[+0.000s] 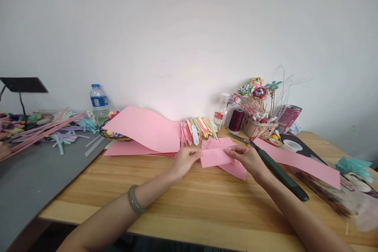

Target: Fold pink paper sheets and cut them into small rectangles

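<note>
Between my two hands is a small rectangle of pink paper (216, 158), held just above the table. My left hand (186, 161) pinches its left edge between thumb and fingers. At the right edge, my right hand (245, 158) pinches the same piece. Behind and below it lie more cut pieces of pink paper (236, 170), partly hidden. Large pink sheets (147, 130) rest to the left of my left hand, the top one curling upward. A green-handled tool (280, 171) lies beside my right forearm, and scissors (239, 138) lie behind my right hand.
Folded paper strips (201, 128) stand along the wall near a plastic bottle (221, 110) and a dark red thread spool (236, 121). A basket of paper flowers (260, 129) and a pink strip (301, 163) are on the right. At far left, another person's hand (4, 147) is near pipe cleaners.
</note>
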`<state>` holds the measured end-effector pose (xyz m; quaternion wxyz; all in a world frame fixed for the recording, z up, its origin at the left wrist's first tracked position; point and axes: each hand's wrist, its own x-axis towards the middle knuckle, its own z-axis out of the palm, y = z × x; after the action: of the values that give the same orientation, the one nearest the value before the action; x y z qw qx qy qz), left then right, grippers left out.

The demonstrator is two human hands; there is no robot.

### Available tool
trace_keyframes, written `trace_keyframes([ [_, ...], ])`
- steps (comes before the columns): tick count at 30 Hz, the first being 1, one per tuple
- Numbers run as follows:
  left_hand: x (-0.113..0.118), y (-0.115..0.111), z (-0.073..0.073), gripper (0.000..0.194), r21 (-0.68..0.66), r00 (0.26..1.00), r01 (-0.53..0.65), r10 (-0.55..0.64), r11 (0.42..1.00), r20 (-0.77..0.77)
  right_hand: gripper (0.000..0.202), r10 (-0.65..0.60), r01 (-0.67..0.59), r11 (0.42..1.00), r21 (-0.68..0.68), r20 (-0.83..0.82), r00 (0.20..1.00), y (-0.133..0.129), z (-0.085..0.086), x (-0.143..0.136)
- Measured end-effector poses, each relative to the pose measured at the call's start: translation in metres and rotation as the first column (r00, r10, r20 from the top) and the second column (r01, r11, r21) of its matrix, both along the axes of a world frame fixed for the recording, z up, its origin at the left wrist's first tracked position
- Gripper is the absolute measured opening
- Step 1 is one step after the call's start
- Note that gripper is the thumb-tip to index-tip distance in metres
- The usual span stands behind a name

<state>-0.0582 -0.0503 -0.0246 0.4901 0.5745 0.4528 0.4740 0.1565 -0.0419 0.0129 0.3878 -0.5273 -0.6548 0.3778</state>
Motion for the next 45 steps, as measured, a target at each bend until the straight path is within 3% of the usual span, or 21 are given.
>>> trace_keyframes([
  [10,0.000,0.003,-0.001,0.021,0.056,0.999,-0.027,0.026,0.998,0.023,0.044,0.022,-0.024,0.999,-0.027,-0.054,0.998,0.008,-0.013,0.006],
  [20,0.002,0.001,0.005,0.020,-0.023,0.990,-0.101,0.103,0.995,0.098,0.038,0.049,-0.051,0.998,-0.025,-0.060,0.997,0.010,-0.017,0.005],
  [29,0.003,0.001,0.006,0.014,-0.038,0.966,-0.169,0.174,0.985,0.192,0.039,0.044,-0.045,0.999,-0.024,-0.051,0.998,0.005,-0.011,0.001],
  [45,0.003,-0.003,0.008,0.018,-0.063,0.949,-0.163,0.174,0.985,0.263,0.038,0.044,-0.045,0.999,-0.025,-0.060,0.997,0.006,-0.013,0.003],
])
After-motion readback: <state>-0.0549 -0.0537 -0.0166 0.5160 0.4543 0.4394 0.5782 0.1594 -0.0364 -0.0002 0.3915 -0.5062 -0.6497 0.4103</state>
